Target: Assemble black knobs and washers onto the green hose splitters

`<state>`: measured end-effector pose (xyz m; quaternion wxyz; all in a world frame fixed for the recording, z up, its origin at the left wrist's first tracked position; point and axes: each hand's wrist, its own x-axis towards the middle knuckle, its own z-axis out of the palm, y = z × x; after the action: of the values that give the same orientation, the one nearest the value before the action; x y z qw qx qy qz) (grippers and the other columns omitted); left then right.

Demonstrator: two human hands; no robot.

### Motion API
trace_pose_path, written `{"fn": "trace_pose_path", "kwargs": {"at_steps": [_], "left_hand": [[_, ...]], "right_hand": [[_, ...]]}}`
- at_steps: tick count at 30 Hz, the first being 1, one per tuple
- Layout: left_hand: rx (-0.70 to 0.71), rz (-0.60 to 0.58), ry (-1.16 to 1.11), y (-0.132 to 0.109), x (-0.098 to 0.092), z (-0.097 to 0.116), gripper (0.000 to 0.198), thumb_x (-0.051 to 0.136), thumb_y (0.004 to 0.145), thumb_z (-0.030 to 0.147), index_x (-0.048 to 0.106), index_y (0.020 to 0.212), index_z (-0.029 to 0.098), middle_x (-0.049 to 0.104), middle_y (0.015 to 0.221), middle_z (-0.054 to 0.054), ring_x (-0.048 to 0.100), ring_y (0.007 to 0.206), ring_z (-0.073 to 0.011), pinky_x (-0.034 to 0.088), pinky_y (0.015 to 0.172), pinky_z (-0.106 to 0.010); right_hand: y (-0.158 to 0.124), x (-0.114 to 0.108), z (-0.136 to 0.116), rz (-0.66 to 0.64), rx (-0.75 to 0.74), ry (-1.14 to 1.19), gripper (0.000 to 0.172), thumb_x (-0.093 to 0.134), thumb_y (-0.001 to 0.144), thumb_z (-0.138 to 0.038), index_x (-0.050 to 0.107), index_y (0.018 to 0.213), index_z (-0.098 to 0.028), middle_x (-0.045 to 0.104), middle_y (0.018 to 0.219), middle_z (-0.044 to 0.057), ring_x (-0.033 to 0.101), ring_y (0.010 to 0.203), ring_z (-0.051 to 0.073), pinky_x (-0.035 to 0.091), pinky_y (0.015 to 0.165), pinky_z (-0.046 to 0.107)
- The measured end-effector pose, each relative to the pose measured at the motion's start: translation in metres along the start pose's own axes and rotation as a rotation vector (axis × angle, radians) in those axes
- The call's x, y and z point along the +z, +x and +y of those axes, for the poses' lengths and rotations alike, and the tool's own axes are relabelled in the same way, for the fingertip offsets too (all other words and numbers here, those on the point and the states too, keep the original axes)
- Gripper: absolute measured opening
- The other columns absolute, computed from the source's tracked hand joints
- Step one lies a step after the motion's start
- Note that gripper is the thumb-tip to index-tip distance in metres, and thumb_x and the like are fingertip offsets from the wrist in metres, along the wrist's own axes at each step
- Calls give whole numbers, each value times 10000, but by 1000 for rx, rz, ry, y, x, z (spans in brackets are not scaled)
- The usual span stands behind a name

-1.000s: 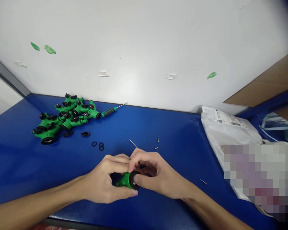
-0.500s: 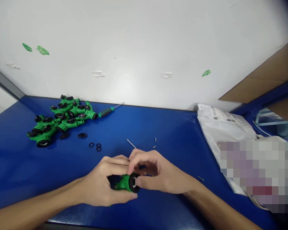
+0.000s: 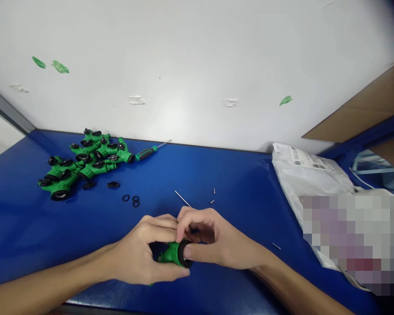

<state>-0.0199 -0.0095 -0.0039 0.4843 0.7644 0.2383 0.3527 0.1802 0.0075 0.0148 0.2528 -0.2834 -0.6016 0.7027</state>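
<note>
My left hand (image 3: 141,251) is wrapped round a green hose splitter (image 3: 170,254), thumb below and fingers over the top. The splitter's black-ringed opening faces right. On that opening rests the thumb of my right hand (image 3: 213,238), while its bent fingers close over the upper rim. Whether a small part sits under the right thumb is hidden. Just beyond my hands lies a thin metal shaft (image 3: 183,199), its near end covered by my right fingers. Two small screws (image 3: 213,191) are on the blue table to the right of it.
Several green hose splitters with black valve knobs (image 3: 95,166) are heaped at the left, beside a green-handled screwdriver (image 3: 146,153). Nearer lie black knobs (image 3: 113,185) and black rubber rings (image 3: 135,201). A white plastic bag (image 3: 302,175) and a thin metal pin (image 3: 276,246) are at the right.
My right thumb has pressed further over the splitter's opening, covering more of it. My left hand keeps its grip. The whole view has shifted slightly.
</note>
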Motion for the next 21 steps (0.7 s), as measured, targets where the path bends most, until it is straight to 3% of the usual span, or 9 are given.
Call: {"fn": "trace_pose_path", "kwargs": {"at_steps": [6, 15, 21], "left_hand": [[82, 8, 14, 3, -1, -1, 113, 804, 709, 103, 720, 768, 56, 692, 718, -92, 649, 735, -186, 530, 790, -339], [60, -5, 29, 1, 0, 0, 152, 812, 710, 146, 736, 809, 60, 688, 714, -93, 631, 723, -199, 534, 722, -344], [79, 13, 24, 2, -1, -3, 152, 827, 694, 126, 726, 787, 60, 682, 708, -85, 649, 746, -197, 541, 761, -331]], "right_hand": [[-2, 5, 0, 17, 20, -63, 85, 720, 769, -141, 661, 827, -159, 516, 871, -4, 470, 676, 94, 364, 603, 277], [-2, 1, 1, -8, 11, -32, 121, 753, 727, -143, 672, 816, -161, 492, 839, -22, 448, 657, 82, 354, 590, 264], [-2, 5, 3, 25, 10, -28, 116, 754, 733, -143, 674, 816, -161, 515, 817, -25, 455, 651, 82, 352, 580, 258]]}}
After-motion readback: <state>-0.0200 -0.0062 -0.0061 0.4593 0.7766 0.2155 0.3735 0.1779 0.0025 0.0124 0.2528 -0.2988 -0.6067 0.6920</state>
